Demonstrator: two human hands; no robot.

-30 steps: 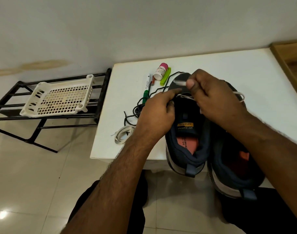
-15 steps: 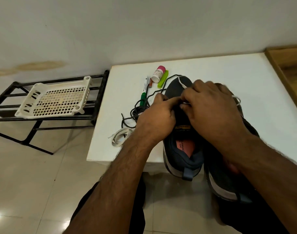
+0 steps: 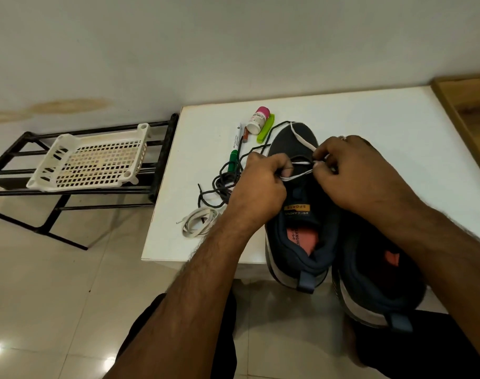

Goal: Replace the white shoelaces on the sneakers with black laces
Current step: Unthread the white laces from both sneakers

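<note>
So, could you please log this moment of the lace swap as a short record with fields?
stage: white lace being pulled out of the left sneaker
left hand: pinches the white lace at the eyelets
right hand: pinches the same lace from the other side
right sneaker: beside it, mostly under the right forearm
black lace: loose tangle on the white table
removed white lace: coiled near the table edge
</note>
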